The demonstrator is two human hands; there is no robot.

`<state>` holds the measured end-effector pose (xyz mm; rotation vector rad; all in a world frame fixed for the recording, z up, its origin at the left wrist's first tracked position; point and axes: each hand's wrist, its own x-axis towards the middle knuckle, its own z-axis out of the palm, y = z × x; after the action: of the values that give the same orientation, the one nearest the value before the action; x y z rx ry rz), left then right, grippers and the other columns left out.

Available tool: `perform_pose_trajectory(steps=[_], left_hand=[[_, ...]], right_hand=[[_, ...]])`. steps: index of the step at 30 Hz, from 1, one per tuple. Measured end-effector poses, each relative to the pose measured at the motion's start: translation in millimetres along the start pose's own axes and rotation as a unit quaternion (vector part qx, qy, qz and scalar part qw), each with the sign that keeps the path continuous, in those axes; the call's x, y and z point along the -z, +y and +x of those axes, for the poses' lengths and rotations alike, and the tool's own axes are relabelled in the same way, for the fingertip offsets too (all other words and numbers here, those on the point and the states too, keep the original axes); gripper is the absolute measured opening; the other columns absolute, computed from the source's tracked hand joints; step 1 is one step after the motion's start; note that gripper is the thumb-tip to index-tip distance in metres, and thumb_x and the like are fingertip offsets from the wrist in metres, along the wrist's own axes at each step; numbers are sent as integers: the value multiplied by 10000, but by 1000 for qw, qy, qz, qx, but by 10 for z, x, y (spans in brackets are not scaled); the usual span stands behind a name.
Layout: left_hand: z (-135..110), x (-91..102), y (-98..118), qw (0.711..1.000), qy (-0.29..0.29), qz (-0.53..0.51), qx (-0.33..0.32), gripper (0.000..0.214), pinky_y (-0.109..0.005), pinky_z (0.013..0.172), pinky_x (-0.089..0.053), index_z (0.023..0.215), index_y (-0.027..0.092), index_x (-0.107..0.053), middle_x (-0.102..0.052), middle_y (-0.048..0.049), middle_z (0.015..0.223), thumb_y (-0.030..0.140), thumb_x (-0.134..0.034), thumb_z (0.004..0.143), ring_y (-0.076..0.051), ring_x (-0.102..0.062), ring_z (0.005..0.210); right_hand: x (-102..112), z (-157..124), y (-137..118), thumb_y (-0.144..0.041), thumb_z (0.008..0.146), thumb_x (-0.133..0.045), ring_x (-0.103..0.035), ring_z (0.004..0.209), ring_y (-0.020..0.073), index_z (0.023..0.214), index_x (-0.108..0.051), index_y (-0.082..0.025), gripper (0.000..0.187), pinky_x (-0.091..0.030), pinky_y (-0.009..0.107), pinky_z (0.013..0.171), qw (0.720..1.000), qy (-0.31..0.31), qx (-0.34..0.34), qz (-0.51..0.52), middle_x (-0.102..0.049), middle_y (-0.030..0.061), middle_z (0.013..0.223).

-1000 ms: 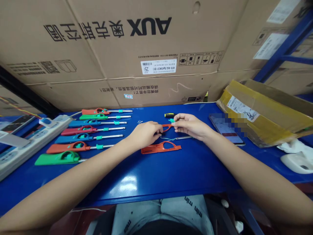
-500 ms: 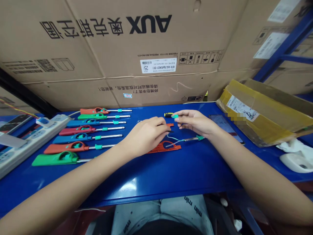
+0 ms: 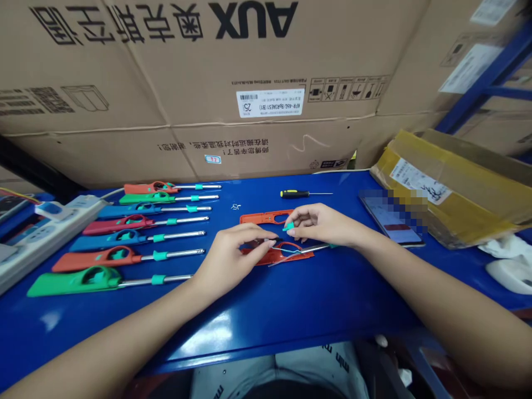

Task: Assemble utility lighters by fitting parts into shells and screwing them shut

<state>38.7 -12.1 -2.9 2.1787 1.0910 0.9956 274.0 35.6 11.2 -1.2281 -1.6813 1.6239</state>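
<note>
My left hand (image 3: 239,252) pinches a small black part (image 3: 272,239) over the near orange lighter shell half (image 3: 270,256). A thin light-blue wire (image 3: 286,249) runs from there towards the metal lighter tube (image 3: 318,247), which lies partly under my right hand (image 3: 320,223). Between my right thumb and fingertips is a small teal plastic piece (image 3: 288,226). Just behind both hands lies the other orange shell half (image 3: 260,216), its right end covered by my right fingers. Much of the black part is hidden by my left fingers.
Several lighters in green, orange, blue and red, such as the green one (image 3: 78,280), lie in a row at left, beside a power strip (image 3: 54,235). Behind are a screwdriver (image 3: 295,194) and small white screws (image 3: 235,206). A phone (image 3: 388,219) and a taped carton (image 3: 453,188) stand right.
Both hands have come nearer the front, over the near shell half. My right hand has moved slightly left with the teal piece, and the screwdriver now shows whole.
</note>
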Motion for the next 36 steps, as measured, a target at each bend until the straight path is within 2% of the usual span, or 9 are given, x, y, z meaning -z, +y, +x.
perform_pose_trajectory(steps=[5, 9, 13, 18, 23, 28, 36], left_hand=[[-30, -13, 64, 998, 3, -56, 32, 115, -171, 721, -559, 964, 219, -801, -772, -15, 929, 214, -712, 892, -108, -709, 810], [-41, -31, 66, 997, 2, -69, 34, 120, -151, 653, -552, 966, 209, -799, -762, -17, 915, 202, -703, 894, -89, -689, 745], [-38, -36, 50, 997, 11, -61, 43, 124, -172, 669, -571, 968, 217, -799, -765, -21, 922, 202, -706, 889, -99, -689, 742], [-28, -60, 26, 994, 15, -89, 60, 118, -214, 687, -605, 952, 205, -801, -771, -46, 922, 228, -709, 882, -142, -724, 785], [-29, -68, 28, 989, 23, -121, 78, 122, -232, 716, -627, 946, 200, -804, -768, -53, 928, 247, -717, 875, -153, -735, 796], [-38, -62, 37, 992, 30, -110, 63, 117, -210, 694, -608, 951, 215, -808, -765, -46, 926, 225, -723, 871, -141, -720, 802], [-42, -58, 41, 993, 50, -89, 52, 99, -213, 656, -570, 929, 216, -813, -774, -39, 892, 226, -739, 863, -126, -696, 737]], right_hand=[[20, -61, -27, -373, 773, -803, -677, 628, 113, 922, -635, -159, 309, -581, 264, 652, 997, -55, -34, -32, -702, -7, 719], [40, -155, -78, -446, 840, -738, -724, 739, 146, 1001, -613, -170, 343, -608, 294, 729, 992, -104, -46, -53, -732, 30, 792], [46, -187, -83, -456, 829, -742, -714, 753, 157, 1013, -626, -177, 354, -603, 314, 747, 990, -106, -25, -89, -738, 40, 816], [9, -179, -54, -421, 835, -725, -690, 752, 153, 955, -707, -180, 270, -579, 291, 718, 987, -123, -7, -104, -737, 44, 838], [-36, -187, -72, -397, 821, -745, -678, 718, 141, 994, -730, -175, 282, -587, 290, 710, 991, -99, -8, -89, -736, 38, 821], [-78, -179, -72, -367, 788, -772, -698, 783, 161, 994, -756, -175, 283, -596, 302, 743, 995, -77, 1, -57, -763, 52, 861], [-120, -124, -14, -324, 744, -802, -691, 778, 157, 933, -761, -166, 249, -563, 287, 739, 994, -58, 41, -77, -765, 38, 852]])
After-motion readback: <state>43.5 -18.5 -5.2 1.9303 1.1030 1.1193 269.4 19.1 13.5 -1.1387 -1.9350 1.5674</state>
